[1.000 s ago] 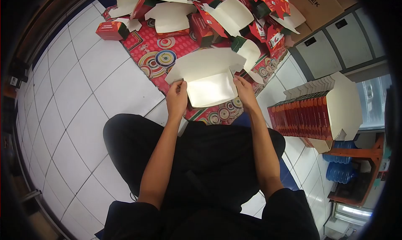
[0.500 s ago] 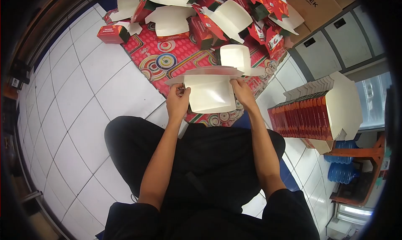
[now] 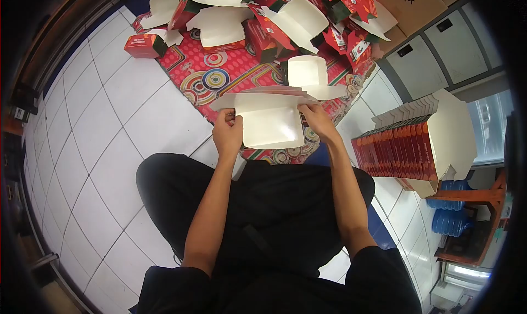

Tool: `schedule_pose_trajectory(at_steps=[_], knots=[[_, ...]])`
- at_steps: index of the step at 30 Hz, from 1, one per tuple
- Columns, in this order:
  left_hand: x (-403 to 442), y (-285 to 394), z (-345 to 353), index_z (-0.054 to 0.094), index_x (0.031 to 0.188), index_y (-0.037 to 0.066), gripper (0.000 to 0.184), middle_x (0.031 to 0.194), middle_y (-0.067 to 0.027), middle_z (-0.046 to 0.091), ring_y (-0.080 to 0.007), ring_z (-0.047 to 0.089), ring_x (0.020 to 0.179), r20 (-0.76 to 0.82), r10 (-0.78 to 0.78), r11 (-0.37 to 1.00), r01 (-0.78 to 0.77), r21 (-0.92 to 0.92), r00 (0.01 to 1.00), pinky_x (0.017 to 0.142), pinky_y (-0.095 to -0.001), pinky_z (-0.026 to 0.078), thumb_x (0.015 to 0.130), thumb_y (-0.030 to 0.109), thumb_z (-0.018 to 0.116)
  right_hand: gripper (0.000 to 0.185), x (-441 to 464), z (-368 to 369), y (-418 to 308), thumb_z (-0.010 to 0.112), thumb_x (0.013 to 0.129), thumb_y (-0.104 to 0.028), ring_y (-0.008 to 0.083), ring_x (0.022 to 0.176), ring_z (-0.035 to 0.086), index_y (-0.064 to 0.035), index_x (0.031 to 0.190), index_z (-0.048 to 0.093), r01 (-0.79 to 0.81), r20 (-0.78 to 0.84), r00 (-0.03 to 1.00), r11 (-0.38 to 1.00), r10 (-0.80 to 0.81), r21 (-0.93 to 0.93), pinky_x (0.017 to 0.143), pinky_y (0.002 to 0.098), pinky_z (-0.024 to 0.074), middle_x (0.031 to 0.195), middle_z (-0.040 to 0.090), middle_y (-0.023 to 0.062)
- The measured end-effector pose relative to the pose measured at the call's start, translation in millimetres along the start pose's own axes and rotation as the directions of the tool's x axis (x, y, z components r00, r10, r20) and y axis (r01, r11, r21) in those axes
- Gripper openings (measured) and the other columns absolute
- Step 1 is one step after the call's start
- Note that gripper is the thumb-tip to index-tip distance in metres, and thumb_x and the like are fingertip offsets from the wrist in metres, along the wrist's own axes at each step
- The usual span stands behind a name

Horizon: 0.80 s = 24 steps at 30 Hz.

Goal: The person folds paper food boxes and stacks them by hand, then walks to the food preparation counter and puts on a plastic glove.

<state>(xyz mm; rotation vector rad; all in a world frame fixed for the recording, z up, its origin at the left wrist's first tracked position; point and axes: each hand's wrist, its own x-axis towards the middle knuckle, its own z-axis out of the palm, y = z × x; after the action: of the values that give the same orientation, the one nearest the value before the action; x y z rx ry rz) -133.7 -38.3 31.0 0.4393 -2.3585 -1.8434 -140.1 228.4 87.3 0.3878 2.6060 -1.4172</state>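
Between my hands, in front of my crossed legs, is an open cardboard box (image 3: pixel 270 128) with a white inside and its lid flap raised at the far side. My left hand (image 3: pixel 227 132) grips its left wall, fingers curled outside and thumb at the rim. On the opposite wall, my right hand (image 3: pixel 318 120) is closed near the far right corner, its fingertips partly hidden. Just beyond stands another open white-lined box (image 3: pixel 307 71) with its flap spread to the right.
Several red and green boxes (image 3: pixel 263 40) are heaped on a red patterned mat (image 3: pixel 214 79). A nested stack of red boxes (image 3: pixel 396 149) stands at the right on white tiles (image 3: pixel 104 149). Grey drawers (image 3: pixel 420 61), a brown carton (image 3: pixel 403 18) and blue water bottles (image 3: pixel 450 222) lie beyond.
The box and both hands have shifted slightly to the left. The raised flap leans a little differently, showing more of its white inner face. Both hands keep hold of the walls.
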Motion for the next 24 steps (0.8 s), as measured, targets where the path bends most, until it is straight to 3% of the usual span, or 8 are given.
schedule_pose_trajectory(at_steps=[4, 6, 10, 13, 18, 22, 24], knots=[[-2.4, 5.1, -1.3, 0.069, 0.11, 0.005, 0.027, 0.1, -0.0141, 0.075, -0.0279, 0.072, 0.084, -0.012, -0.001, 1.0, 0.001, 0.011, 1.0, 0.08, -0.0395, 0.055, 0.087, 0.019, 0.068, 0.05, 3.7, -2.1, 1.1, 0.058, 0.094, -0.036, 0.0196, 0.081, 0.065, 0.0118, 0.103, 0.071, 0.016, 0.013, 1.0, 0.999, -0.016, 0.045, 0.077, 0.0339, 0.0503, 0.084, 0.07, 0.0136], [-2.9, 9.0, -2.2, 0.068, 0.108, 0.003, 0.026, 0.098, -0.0139, 0.075, -0.0272, 0.072, 0.084, -0.019, -0.016, 0.999, 0.016, 0.032, 1.0, 0.079, -0.0388, 0.055, 0.086, 0.018, 0.068, 0.049, 8.8, -4.3, 4.8, 0.059, 0.093, -0.035, 0.018, 0.08, 0.064, 0.0108, 0.104, 0.072, -0.064, 0.128, 0.99, 0.994, 0.053, 0.086, 0.076, 0.0324, 0.0499, 0.087, 0.071, 0.0114], [-4.2, 12.0, -2.9, 0.068, 0.105, 0.001, 0.024, 0.096, -0.014, 0.074, -0.0261, 0.071, 0.083, -0.026, -0.017, 1.0, 0.016, -0.014, 1.0, 0.079, -0.0377, 0.055, 0.086, 0.016, 0.068, 0.047, 2.2, -4.5, 0.0, 0.062, 0.093, -0.033, 0.0174, 0.08, 0.063, 0.0107, 0.105, 0.071, 0.0, 0.11, 0.994, 0.994, -0.012, 0.112, 0.075, 0.0317, 0.0495, 0.09, 0.071, 0.0109], [-2.7, 9.2, -2.1, 0.067, 0.103, 0.0, 0.023, 0.095, -0.0138, 0.074, -0.0252, 0.071, 0.083, -0.043, 0.006, 1.0, -0.006, -0.022, 0.999, 0.079, -0.0369, 0.055, 0.086, 0.016, 0.068, 0.046, 3.7, -6.9, -0.4, 0.065, 0.092, -0.031, 0.0168, 0.083, 0.063, 0.0114, 0.107, 0.071, -0.013, 0.186, 0.982, 0.999, 0.003, 0.05, 0.077, 0.0316, 0.0495, 0.092, 0.071, 0.0114], [-3.4, 12.1, -2.6, 0.066, 0.102, 0.0, 0.022, 0.094, -0.0132, 0.074, -0.0253, 0.071, 0.083, -0.057, 0.022, 0.999, -0.024, -0.035, 0.998, 0.079, -0.0374, 0.055, 0.087, 0.016, 0.068, 0.043, -10.4, -6.5, -12.7, 0.063, 0.093, -0.028, 0.0172, 0.089, 0.064, 0.0117, 0.109, 0.071, -0.063, 0.171, 0.985, 0.981, 0.031, 0.184, 0.084, 0.0328, 0.0496, 0.096, 0.073, 0.0132], [-6.2, 19.6, -5.3, 0.066, 0.102, 0.0, 0.022, 0.094, -0.0129, 0.074, -0.0259, 0.072, 0.083, -0.052, 0.01, 1.0, -0.01, -0.001, 0.999, 0.079, -0.038, 0.055, 0.087, 0.016, 0.068, 0.044, -2.4, -1.0, -0.6, 0.063, 0.095, -0.028, 0.018, 0.092, 0.065, 0.0135, 0.109, 0.07, -0.072, 0.135, 0.988, 0.997, 0.07, 0.009, 0.085, 0.0343, 0.0494, 0.098, 0.073, 0.0141], [-7.8, 23.4, -5.7, 0.066, 0.103, 0.001, 0.021, 0.095, -0.0126, 0.074, -0.0262, 0.072, 0.083, -0.045, -0.009, 0.999, 0.01, 0.036, 0.999, 0.079, -0.0385, 0.055, 0.089, 0.017, 0.068, 0.045, 2.2, 8.7, 6.8, 0.065, 0.096, -0.031, 0.0204, 0.085, 0.067, 0.0114, 0.111, 0.07, 0.141, 0.079, 0.986, 0.986, -0.148, 0.091, 0.08, 0.0362, 0.0507, 0.092, 0.074, 0.014]])
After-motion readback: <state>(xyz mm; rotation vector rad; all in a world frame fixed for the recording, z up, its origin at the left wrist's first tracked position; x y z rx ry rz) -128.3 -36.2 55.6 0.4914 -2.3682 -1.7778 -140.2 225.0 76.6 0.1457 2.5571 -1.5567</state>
